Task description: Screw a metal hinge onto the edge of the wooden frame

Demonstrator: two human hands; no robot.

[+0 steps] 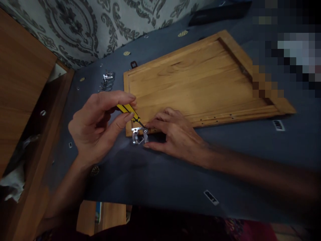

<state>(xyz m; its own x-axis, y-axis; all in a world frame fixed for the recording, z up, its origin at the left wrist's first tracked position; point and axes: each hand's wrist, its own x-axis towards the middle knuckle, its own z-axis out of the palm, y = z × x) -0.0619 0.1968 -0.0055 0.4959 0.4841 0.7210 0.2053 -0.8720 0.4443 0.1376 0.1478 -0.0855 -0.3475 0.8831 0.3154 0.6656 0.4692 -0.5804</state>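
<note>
Between the thumb and fingers of my left hand [100, 124] is a screwdriver [129, 112] with a yellow and black handle. Its tip slants down to a metal hinge [140, 134] at the near left corner of a wooden cabinet door [185, 83]. My right hand [175, 135] is closed at the hinge's right side, thumb below and index finger above, its other fingers resting on the door. Whether the tip sits in a screw is too small to tell.
More metal hardware [107, 78] lies on the dark patterned cloth [160, 180] left of the door. A wooden cabinet [25, 83] borders the left side. Behind hangs a patterned curtain [75, 26]. A dark long object [220, 13] lies at the back; the upper right is blurred out.
</note>
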